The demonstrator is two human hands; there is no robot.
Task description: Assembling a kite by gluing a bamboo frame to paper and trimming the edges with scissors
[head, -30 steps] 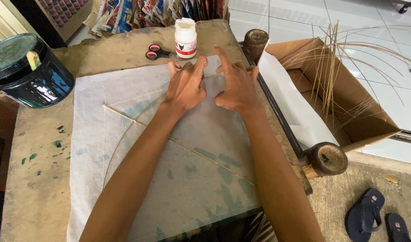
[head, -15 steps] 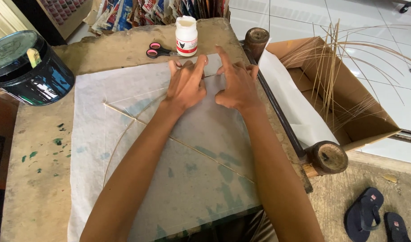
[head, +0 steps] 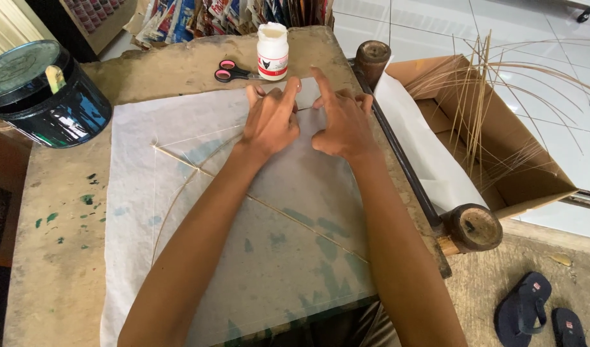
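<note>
— What am I looking at right now?

— I am watching both hands working at the upper middle of the frame, on the far edge of a thin white paper sheet (head: 198, 212) that is lying flat across the desk (head: 57, 225). The left hand (head: 269, 119) is pressing palm-down on the paper, fingers spread and holding nothing. The right hand (head: 343, 122) is lying just beside it, forefinger stretched forward, the other fingers curled onto the paper edge; it is gripping nothing either.

— Which step would you say is in hand?

— I am judging that a paper margin is being folded and smoothed down near a slim bamboo stick (head: 256, 202), which is running diagonally over the sheet from upper left to lower right.

— And what is the next move calling for?

— Likely even, light pressure along the fold, since the paper is looking thin enough to tear or wrinkle. A white glue bottle (head: 272, 51) and pink-handled scissors (head: 234, 72) are standing by just beyond the fingertips, untouched.
</note>
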